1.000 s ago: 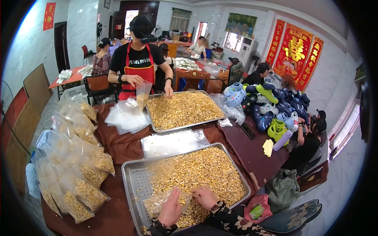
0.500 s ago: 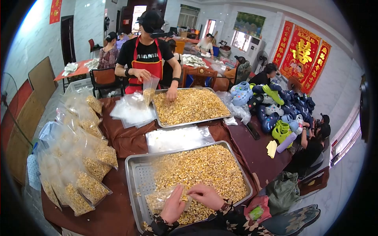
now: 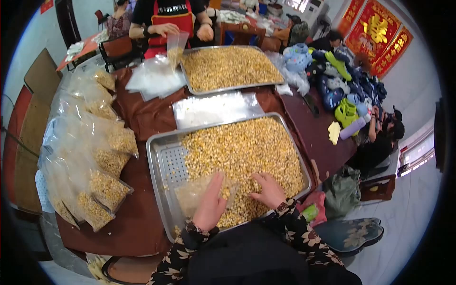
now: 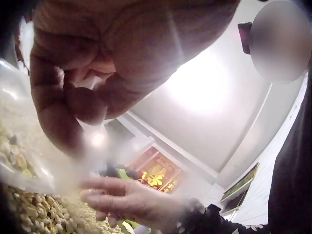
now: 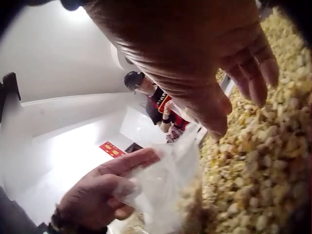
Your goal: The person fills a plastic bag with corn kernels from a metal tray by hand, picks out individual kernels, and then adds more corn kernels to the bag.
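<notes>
A clear plastic bag (image 3: pixel 194 194) with some kernels in it lies on the near left part of a metal tray (image 3: pixel 156 190) heaped with yellow kernels (image 3: pixel 247 152). The left hand (image 3: pixel 210 204) holds the bag's mouth edge; in the left wrist view that hand (image 4: pixel 97 63) has its fingers curled round the thin plastic. The right hand (image 3: pixel 270 191) is just right of the bag, low over the kernels, fingers spread and holding nothing. In the right wrist view the right hand (image 5: pixel 195 63) hangs beside the kernels, with the bag (image 5: pixel 168 185) between both hands.
Filled bags (image 3: pixel 111 190) are piled at the left. Empty bags (image 3: pixel 213 110) lie beyond the tray, before a second kernel tray (image 3: pixel 232 90). A person in a red apron (image 3: pixel 173 23) stands opposite. Shoes (image 3: pixel 346 111) are heaped at the right.
The head view has tilted downward. The right hand has moved away from the bag's mouth to the right, its fingers spreading. Across the table, the other person's hand has lifted off the far kernels.
</notes>
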The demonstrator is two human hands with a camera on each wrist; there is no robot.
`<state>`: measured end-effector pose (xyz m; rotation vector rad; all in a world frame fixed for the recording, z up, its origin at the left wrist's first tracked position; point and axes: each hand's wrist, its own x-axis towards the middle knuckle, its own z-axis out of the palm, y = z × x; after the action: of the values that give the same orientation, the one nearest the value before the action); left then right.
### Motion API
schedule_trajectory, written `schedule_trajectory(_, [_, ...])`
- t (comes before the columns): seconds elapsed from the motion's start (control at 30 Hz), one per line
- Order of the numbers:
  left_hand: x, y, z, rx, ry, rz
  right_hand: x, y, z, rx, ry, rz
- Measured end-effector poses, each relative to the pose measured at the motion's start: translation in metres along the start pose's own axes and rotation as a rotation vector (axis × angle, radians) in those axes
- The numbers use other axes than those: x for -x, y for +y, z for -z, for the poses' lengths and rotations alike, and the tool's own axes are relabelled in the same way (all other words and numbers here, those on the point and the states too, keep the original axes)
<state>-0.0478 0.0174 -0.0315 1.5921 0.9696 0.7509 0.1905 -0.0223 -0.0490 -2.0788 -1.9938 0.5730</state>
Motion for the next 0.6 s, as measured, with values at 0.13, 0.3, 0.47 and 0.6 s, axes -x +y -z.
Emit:
schedule_trajectory(0.13, [-0.002,-0.009,-0.004,-0.159,0.063,-0.105,-0.001,-0.017,-0.006,0.027,0.047,0.012])
schedule_trajectory(0.3, [-0.002,0.006,0.000,-0.054,-0.005,-0.015,-0.015,-0.008,-0.022,-0.132,0.080,-0.037])
schedule_trajectory(0.47, [-0.002,0.006,0.001,-0.030,0.000,0.004,-0.023,0.002,-0.016,-0.356,0.233,0.007])
schedule_trajectory(0.6, [-0.003,0.008,0.000,-0.038,-0.006,0.013,-0.021,-0.027,0.014,-0.541,0.160,-0.098])
